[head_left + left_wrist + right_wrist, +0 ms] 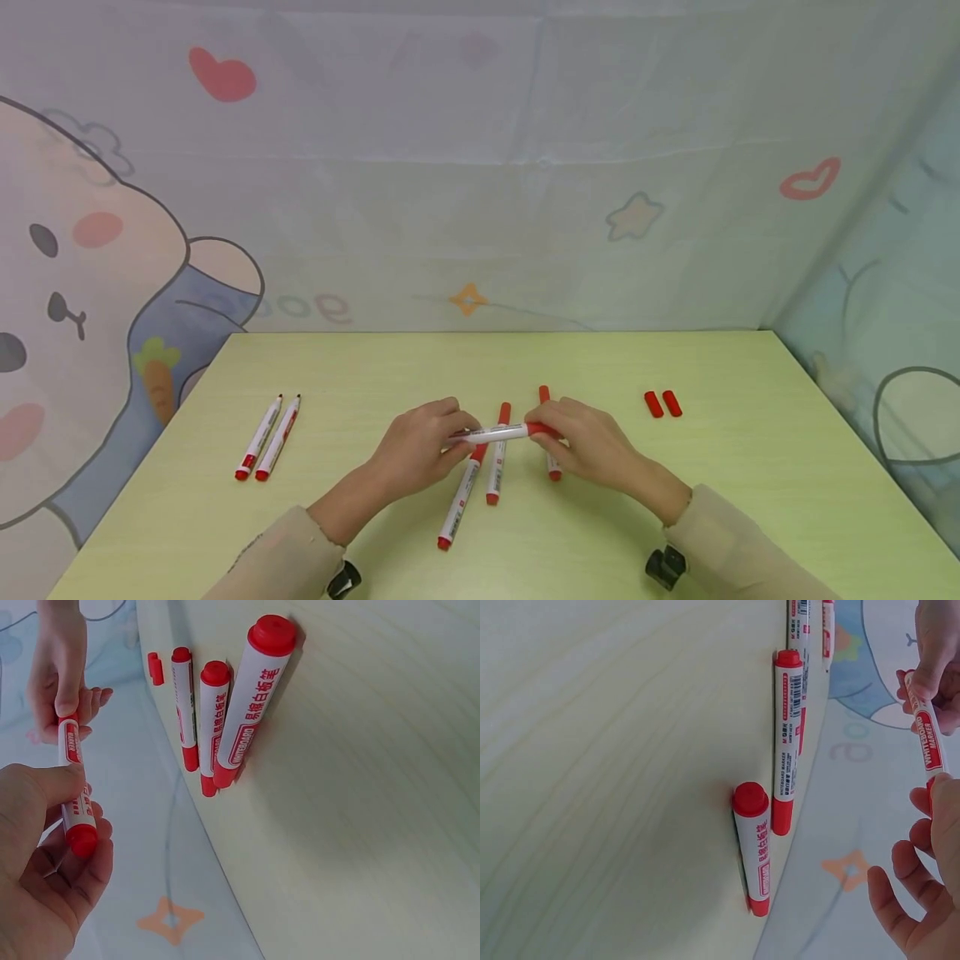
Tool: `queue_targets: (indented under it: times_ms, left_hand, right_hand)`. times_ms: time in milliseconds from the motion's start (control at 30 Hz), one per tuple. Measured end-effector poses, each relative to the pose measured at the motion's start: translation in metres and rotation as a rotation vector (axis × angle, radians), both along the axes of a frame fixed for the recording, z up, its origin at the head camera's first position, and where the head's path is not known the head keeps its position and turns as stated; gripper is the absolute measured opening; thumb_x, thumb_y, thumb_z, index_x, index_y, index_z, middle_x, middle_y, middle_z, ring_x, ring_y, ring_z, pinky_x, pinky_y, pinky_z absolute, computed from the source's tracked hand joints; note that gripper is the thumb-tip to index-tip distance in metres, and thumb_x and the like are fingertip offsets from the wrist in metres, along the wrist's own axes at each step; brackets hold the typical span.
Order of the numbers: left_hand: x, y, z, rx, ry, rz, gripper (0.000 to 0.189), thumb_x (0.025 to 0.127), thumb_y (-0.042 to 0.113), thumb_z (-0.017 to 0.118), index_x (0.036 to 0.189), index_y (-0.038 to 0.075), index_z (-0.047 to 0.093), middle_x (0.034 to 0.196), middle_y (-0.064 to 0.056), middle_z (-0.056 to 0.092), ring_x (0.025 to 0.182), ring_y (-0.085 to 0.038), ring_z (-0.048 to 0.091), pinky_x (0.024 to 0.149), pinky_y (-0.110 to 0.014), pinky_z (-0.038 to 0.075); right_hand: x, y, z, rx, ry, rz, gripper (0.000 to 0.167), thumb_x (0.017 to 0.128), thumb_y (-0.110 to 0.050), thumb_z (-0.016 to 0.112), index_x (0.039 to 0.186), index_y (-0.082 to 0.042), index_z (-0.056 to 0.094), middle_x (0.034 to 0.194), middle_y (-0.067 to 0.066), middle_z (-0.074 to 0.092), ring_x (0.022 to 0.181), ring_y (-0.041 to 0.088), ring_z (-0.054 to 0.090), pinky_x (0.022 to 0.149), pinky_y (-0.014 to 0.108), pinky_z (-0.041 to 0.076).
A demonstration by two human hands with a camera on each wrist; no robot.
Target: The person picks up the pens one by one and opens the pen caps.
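Observation:
Between both hands, a white whiteboard marker (498, 433) with a red cap is held nearly level above the table. My left hand (422, 443) grips its barrel near the plain end, with the thumb across it in the left wrist view. The right hand (592, 442) pinches the red cap (542, 429) at the other end. Under the hands lie a capped marker (459, 504), a second capped marker (496, 475) and a third capped marker (554, 472), partly hidden by my right hand.
Two uncapped markers (268, 439) lie side by side at the table's left, tips pointing away. Two loose red caps (663, 404) sit at the right. A printed curtain (480, 167) hangs behind the pale table (720, 375).

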State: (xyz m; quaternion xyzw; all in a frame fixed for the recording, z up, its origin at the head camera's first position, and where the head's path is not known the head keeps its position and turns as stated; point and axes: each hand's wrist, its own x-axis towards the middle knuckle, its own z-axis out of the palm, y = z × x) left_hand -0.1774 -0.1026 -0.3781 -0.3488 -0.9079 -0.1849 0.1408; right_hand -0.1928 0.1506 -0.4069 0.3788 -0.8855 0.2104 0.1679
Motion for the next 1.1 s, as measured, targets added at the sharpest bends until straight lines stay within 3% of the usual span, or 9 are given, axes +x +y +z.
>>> queue_targets:
  times_ms: [200,433,567,900,1100]
  left_hand:
    - [0.000,0.000,-0.002,0.010,0.032,-0.012,0.013,0.077,0.018,0.073,0.090,0.017,0.070,0.070,0.011,0.047,0.060,-0.001,0.044,0.051,-0.014,0.034]
    - [-0.002,-0.009,-0.001,-0.018,0.168,0.024,0.019,0.071,0.018,0.079,0.088,0.017,0.071,0.069,0.009,0.046,0.060,-0.003,0.042,0.047,-0.014,0.030]
    - [-0.002,-0.015,0.000,-0.036,0.146,0.042,0.020,0.071,0.020,0.079,0.089,0.019,0.071,0.070,0.010,0.047,0.059,-0.003,0.043,0.047,-0.014,0.029]
    - [-0.003,-0.020,0.002,-0.027,0.134,0.078,0.020,0.070,0.019,0.079,0.088,0.019,0.070,0.071,0.010,0.048,0.064,-0.003,0.050,0.048,-0.014,0.033]
    - [-0.004,-0.023,0.002,-0.035,0.120,0.110,0.021,0.070,0.019,0.080,0.089,0.020,0.070,0.073,0.011,0.051,0.065,-0.002,0.050,0.049,-0.014,0.035]
  right_hand:
    - [-0.001,0.001,0.002,-0.008,-0.012,0.016,0.022,0.079,-0.016,0.071,0.100,-0.017,0.064,0.083,-0.010,0.060,0.070,0.004,0.045,0.056,0.015,0.040]
    - [-0.003,0.015,-0.004,0.006,-0.048,-0.030,0.017,0.082,-0.015,0.068,0.099,-0.014,0.065,0.089,-0.006,0.063,0.074,0.007,0.052,0.061,0.021,0.046]
    - [-0.003,0.022,-0.005,0.003,-0.045,-0.063,0.023,0.081,-0.016,0.069,0.103,-0.012,0.065,0.096,-0.002,0.066,0.080,0.010,0.057,0.066,0.024,0.049]
    - [-0.005,0.025,-0.002,-0.001,-0.087,-0.102,0.023,0.082,-0.018,0.069,0.104,-0.016,0.065,0.096,-0.005,0.065,0.075,0.006,0.052,0.061,0.019,0.045]
    - [-0.006,0.027,-0.003,0.010,-0.085,-0.124,0.025,0.080,-0.019,0.071,0.105,-0.018,0.065,0.100,-0.005,0.066,0.080,0.007,0.057,0.066,0.022,0.049]
